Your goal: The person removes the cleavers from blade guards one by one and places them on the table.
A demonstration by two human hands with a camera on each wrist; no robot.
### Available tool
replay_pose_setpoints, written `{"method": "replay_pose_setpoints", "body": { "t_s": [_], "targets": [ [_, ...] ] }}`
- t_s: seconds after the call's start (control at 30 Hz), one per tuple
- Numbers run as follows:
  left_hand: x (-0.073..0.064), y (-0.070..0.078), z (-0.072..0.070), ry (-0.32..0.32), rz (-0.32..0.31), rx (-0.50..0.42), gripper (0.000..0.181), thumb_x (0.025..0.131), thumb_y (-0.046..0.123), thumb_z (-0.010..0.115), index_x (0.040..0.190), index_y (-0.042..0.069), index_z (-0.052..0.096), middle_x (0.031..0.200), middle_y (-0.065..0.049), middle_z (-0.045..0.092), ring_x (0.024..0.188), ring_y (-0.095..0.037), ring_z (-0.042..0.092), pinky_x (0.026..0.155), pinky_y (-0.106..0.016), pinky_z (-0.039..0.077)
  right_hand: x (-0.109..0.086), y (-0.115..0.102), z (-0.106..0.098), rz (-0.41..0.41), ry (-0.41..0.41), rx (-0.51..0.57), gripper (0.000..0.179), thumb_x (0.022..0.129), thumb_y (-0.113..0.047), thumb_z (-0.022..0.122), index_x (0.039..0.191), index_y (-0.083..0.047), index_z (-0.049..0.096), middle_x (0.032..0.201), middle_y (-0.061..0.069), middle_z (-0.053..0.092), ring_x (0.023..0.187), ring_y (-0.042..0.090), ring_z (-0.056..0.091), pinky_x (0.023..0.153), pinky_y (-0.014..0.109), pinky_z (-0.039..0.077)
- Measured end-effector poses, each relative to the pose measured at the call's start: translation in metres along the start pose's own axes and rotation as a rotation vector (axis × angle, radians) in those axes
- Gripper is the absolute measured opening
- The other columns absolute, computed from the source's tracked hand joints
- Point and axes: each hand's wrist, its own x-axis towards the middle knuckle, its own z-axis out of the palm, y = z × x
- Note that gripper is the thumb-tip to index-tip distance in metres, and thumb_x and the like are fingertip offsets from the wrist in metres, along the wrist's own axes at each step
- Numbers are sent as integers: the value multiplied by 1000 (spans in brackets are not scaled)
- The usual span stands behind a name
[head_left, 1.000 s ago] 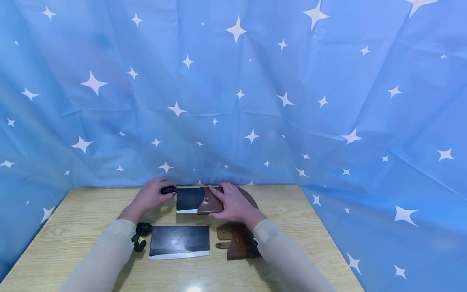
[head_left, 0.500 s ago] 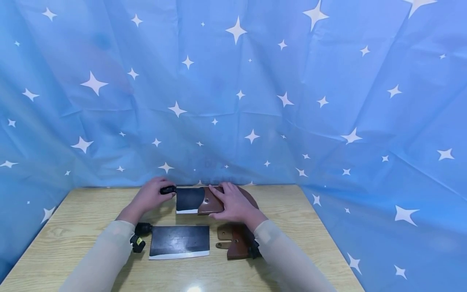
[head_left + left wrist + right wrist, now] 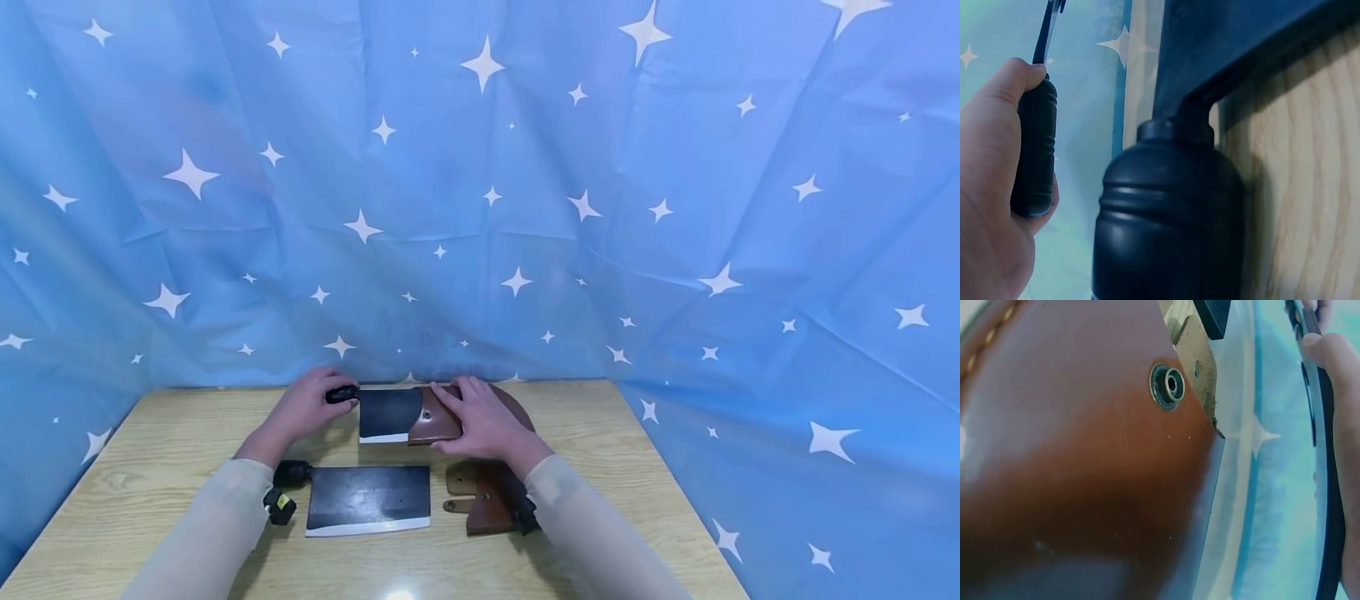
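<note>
Near the table's back edge, my left hand grips the black handle of a cleaver; the left wrist view shows the thumb along that handle. The cleaver's dark blade, with a bright cutting edge, is partly inside a brown leather sheath. My right hand holds this sheath, fingers over its top and thumb near its lower edge. The right wrist view shows the thumb against the sheath's side. The blade's far end is hidden in the leather.
A second bare cleaver lies in front, its handle close under my left wrist. A second brown sheath with snap flaps lies partly under my right wrist. A blue star-patterned curtain hangs behind the wooden table.
The held cleaver has slid slightly left with my left hand, so a little more blade shows outside the sheath. My right hand has hardly moved. The second cleaver and sheath stay put.
</note>
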Motion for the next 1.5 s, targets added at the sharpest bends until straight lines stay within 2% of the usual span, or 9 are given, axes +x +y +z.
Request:
{"method": "replay_pose_setpoints", "body": {
  "t_s": [0.17, 0.43, 0.7, 0.9, 1.17, 1.5],
  "targets": [
    [-1, 0, 0, -5, -10, -10, 31, 101, 26, 83, 128, 11, 81, 119, -8, 70, 105, -30, 65, 88, -56, 56, -2, 0, -1, -2, -7, 7, 103, 94, -80, 64, 176, -26, 32, 154, 7, 46, 133, 24, 43, 115, 45, 43],
    [-4, 1, -3, -10, -14, -17, 34, 101, 26, 83, 131, 10, 80, 126, -13, 70, 112, -36, 65, 91, -60, 56, -4, 1, -2, -4, 1, -5, 103, 93, -79, 65, 175, -23, 35, 150, 7, 46, 129, 24, 43, 111, 45, 44],
    [-5, -2, -2, -23, -23, -21, 33, 101, 27, 83, 131, 12, 80, 122, -9, 70, 107, -32, 65, 88, -56, 57, -8, 0, 0, -1, -8, -2, 104, 93, -80, 63, 176, -28, 30, 155, 6, 45, 136, 24, 42, 116, 45, 43],
    [-7, -3, -7, -34, -41, -19, 35, 103, 30, 81, 133, 12, 79, 125, -12, 69, 108, -33, 65, 88, -57, 57, -6, -1, -3, -6, 9, 5, 103, 93, -79, 65, 176, -26, 33, 155, 7, 46, 137, 26, 43, 117, 47, 43],
    [-6, -2, -10, -21, -18, -2, 33, 102, 28, 82, 131, 12, 80, 121, -10, 71, 107, -33, 66, 89, -58, 56, -4, 0, -7, 2, -4, -7, 105, 92, -80, 66, 175, -25, 34, 157, 7, 45, 139, 25, 42, 118, 47, 42],
    [-3, -1, -7, -22, -25, -6, 36, 102, 32, 83, 131, 12, 81, 122, -10, 70, 105, -33, 66, 87, -57, 57, -9, 2, -9, 14, -1, 27, 102, 94, -77, 67, 175, -23, 36, 155, 7, 46, 134, 26, 44, 113, 48, 45]
  ]
}}
